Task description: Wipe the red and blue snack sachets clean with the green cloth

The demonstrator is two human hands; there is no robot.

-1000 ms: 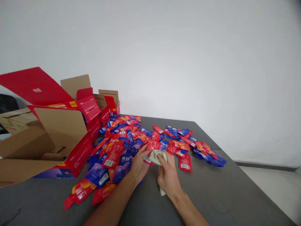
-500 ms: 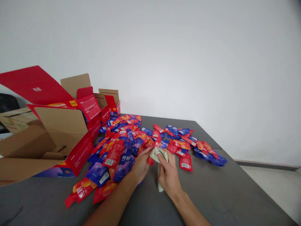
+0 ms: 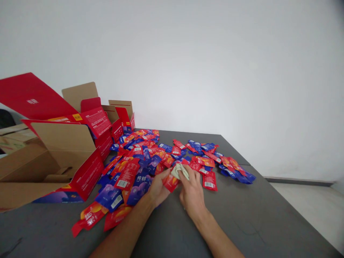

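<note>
My left hand (image 3: 159, 187) is closed on a red pouch (image 3: 170, 182) with orange fruit printed on it, held just above the grey table. In my right hand (image 3: 192, 191) is a pale, crumpled cloth (image 3: 180, 172), pressed against the upper part of that pouch. The fingers of my right hand are bent over the cloth. Left of my hands spreads a big heap of red and blue pouches (image 3: 128, 173). Beyond my right hand lies a red pouch (image 3: 210, 181) showing its barcode side.
Open red cardboard boxes (image 3: 87, 173) line the left side, the nearest with its flaps spread. A smaller group of pouches (image 3: 236, 170) lies at the right on the dark table (image 3: 242, 222). A white wall (image 3: 204, 71) rises behind the table.
The red pouch has turned so that more of its printed front shows below the cloth. The cloth's hanging end no longer shows beneath my right hand. The view has shifted slightly.
</note>
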